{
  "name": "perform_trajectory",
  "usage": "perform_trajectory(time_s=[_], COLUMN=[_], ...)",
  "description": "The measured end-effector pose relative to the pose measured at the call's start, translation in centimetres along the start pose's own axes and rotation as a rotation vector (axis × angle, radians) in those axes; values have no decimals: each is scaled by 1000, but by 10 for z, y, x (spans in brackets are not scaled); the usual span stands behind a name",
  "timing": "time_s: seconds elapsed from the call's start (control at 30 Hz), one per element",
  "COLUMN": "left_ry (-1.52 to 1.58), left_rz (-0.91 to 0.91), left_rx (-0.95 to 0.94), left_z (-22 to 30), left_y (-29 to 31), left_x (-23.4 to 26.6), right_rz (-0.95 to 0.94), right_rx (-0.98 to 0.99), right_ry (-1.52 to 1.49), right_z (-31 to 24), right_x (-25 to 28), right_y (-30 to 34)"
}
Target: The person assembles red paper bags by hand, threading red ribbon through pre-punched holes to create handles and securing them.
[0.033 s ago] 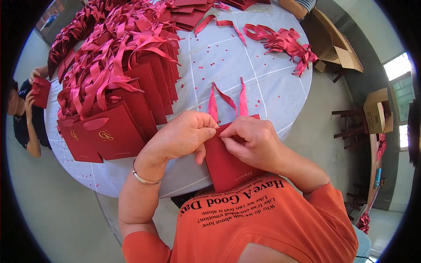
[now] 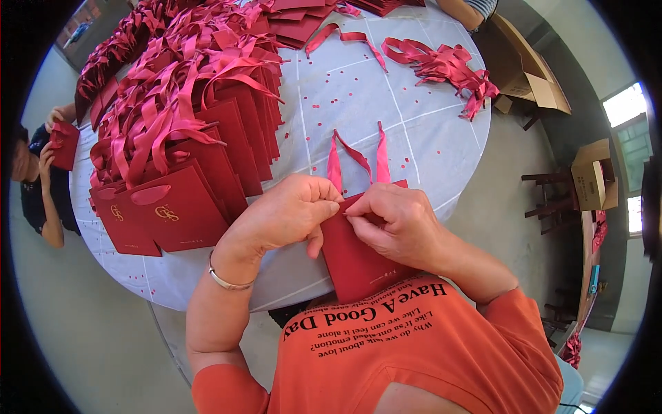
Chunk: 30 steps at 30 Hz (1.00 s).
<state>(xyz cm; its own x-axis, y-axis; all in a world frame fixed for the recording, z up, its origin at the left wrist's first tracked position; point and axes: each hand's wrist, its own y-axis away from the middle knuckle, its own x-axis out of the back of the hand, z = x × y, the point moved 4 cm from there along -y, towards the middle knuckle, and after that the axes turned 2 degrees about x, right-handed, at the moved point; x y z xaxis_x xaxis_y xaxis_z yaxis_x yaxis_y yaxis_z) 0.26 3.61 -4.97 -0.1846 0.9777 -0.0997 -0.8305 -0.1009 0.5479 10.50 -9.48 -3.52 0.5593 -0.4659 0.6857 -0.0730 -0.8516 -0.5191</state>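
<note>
1. Co-worker, beyond the desk's left edge: seated, both hands on a small dark red bag (image 2: pixel 65 145).
2. Stack of finished bags (image 2: pixel 200 131), left half of the desk (image 2: pixel 427 145): dark red paper bags lying overlapped, ribbon handles looped on top. The front one at the near-left edge shows a gold emblem.
3. Left hand (image 2: pixel 289 210), near edge of the desk, silver bracelet (image 2: pixel 224 279) on the wrist: fingers curled, thumb and forefinger pressed together in a pinch at the top rim of the bag in work.
4. Bag in work (image 2: pixel 355 259): dark red and flat, overhanging the near edge toward the person's orange shirt. Its mouth points to the middle of the desk.
5. Ribbon handle (image 2: pixel 380 155): two pink-red strands rise from the bag's rim onto the desk. Judged half threaded, ends not yet secured; the hole itself is hidden by fingers.
6. Right hand (image 2: pixel 396 221): touching the left, fingertips pinching the same spot on the rim.
7. Red paper dots (image 2: pixel 345 90), scattered mid-desk.
8. Loose ribbons (image 2: pixel 448 65), heaped at the far-right edge.
9. Cardboard boxes (image 2: pixel 534 76), on the floor beyond the right edge.
</note>
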Motion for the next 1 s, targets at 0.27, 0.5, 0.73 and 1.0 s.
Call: perform_trajectory(time_s=[0.27, 0.5, 0.73, 1.0], left_ry=[-32, -196, -111, -135], left_rz=[-11, 9, 7, -6], left_rx=[-17, -110, -106, -68], left_z=[-2, 1, 8, 3], left_y=[-1, 1, 4, -1], left_x=[-1, -6, -8, -8], right_rz=[-152, -370, -420, -339], right_rx=[-133, -264, -196, -211], right_ry=[73, 250, 123, -2], right_z=[-4, -11, 5, 4], right_x=[-3, -6, 3, 14], right_y=[-6, -26, -32, -28])
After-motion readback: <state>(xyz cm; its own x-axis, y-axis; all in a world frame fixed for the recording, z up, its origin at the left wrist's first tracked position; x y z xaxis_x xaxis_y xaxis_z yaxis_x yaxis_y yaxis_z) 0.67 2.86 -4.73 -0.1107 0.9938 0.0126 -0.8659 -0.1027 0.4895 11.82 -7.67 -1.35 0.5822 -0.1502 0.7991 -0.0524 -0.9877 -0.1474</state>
